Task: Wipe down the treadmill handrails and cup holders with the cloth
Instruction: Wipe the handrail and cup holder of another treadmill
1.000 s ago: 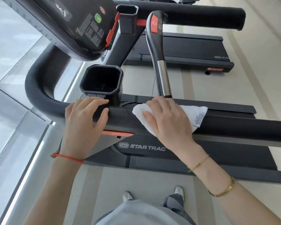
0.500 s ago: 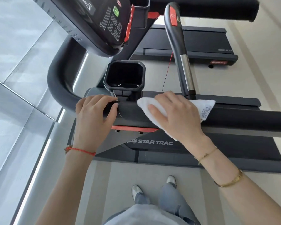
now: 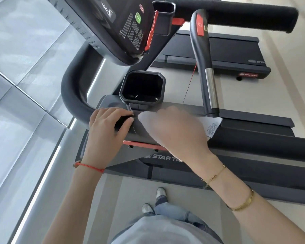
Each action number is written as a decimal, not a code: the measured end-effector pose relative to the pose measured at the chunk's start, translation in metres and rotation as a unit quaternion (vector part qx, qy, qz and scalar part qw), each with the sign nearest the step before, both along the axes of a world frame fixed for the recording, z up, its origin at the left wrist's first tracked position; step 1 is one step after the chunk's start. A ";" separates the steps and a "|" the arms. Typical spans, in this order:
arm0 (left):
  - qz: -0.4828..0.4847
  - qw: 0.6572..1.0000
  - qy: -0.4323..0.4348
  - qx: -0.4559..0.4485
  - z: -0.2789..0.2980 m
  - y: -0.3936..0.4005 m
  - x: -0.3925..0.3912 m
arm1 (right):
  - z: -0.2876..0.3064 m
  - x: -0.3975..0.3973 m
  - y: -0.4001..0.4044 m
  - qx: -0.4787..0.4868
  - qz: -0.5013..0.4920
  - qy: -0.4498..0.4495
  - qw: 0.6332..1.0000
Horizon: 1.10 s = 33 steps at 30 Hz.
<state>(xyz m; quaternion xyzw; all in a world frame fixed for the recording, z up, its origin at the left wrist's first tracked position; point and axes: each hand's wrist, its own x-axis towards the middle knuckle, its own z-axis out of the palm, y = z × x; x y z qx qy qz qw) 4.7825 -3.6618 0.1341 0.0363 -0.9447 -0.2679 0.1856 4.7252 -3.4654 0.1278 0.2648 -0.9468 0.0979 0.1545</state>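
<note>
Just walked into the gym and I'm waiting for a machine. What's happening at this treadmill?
A person is wiping it down. The right hand presses a white cloth onto the near handrail, just below the cup holder; the hand is blurred, so it is probably mid-stroke. The left hand grips the same rail beside it. The cup holder looks empty.
</note>
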 end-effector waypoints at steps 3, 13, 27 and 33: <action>-0.003 1.000 -0.006 0.004 0.000 -0.001 -0.001 | 0.000 -0.004 0.022 0.006 -0.016 -0.004 1.000; -0.009 0.999 -0.041 -0.028 0.010 -0.005 -0.004 | 0.003 -0.001 -0.037 0.014 -0.005 -0.004 1.000; -0.131 0.991 -0.033 -0.021 0.007 -0.045 -0.020 | 0.005 0.008 -0.034 -0.015 -0.127 -0.018 0.992; -0.127 0.992 -0.013 -0.015 0.001 -0.047 -0.017 | -0.003 0.014 -0.043 -0.042 -0.094 0.026 0.994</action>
